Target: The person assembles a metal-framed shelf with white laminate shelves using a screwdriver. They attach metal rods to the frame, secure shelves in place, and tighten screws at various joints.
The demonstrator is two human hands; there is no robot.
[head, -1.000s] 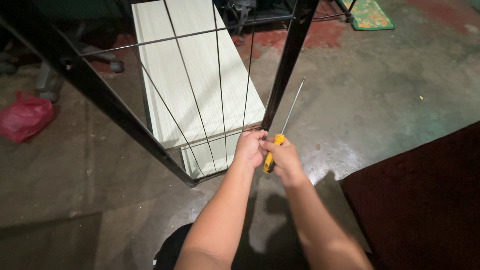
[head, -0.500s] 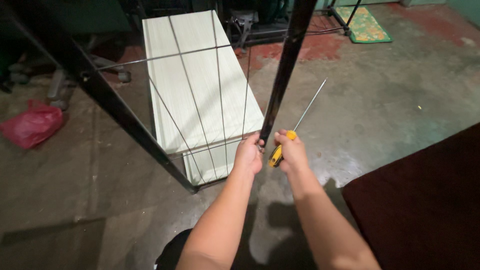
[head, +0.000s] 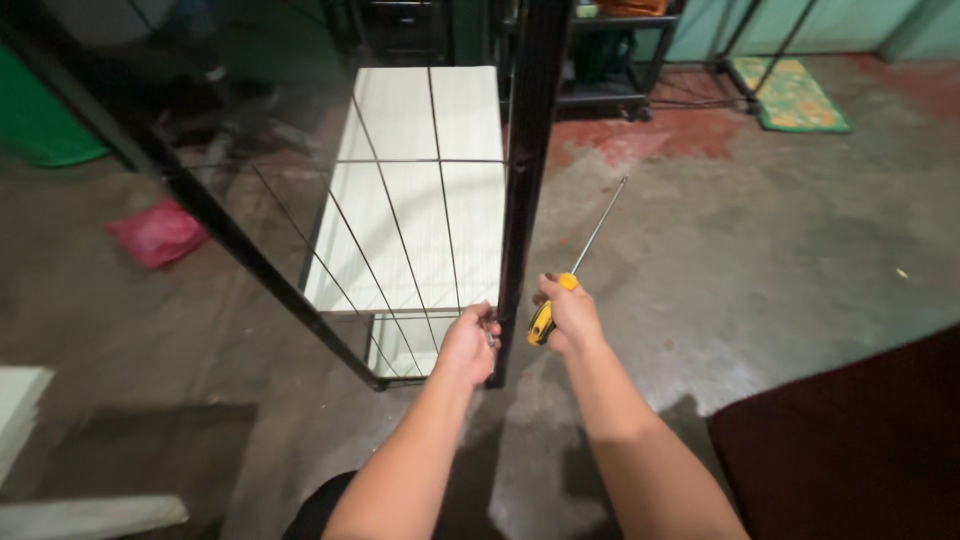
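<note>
Two hands in view, both mine, both busy down at the near end of a black metal frame. My left hand (head: 468, 345) is curled shut around the lower part of the black upright post (head: 522, 190), fingers pinched right where the thin wire grid (head: 400, 240) meets it. I think there's a small fastener under the fingertips, but it's too tiny to say for sure. My right hand (head: 572, 312) is clamped around the yellow and black handle of a screwdriver (head: 570, 270), just to the right of the post. Its long thin shaft points up and away to the far right, the tip in the air and touching nothing.

Behind the wires lies a pale, whitish board (head: 425, 180), running away from me, with a slanted black bar (head: 200, 200) crossing on the left. A red plastic bag (head: 157, 232) sits on the floor at left, a patterned mat (head: 795, 95) lies far right, and something dark maroon (head: 850, 440) fills the near right corner. The floor is stained grey concrete (head: 760, 250), with reddish patches farther off.
</note>
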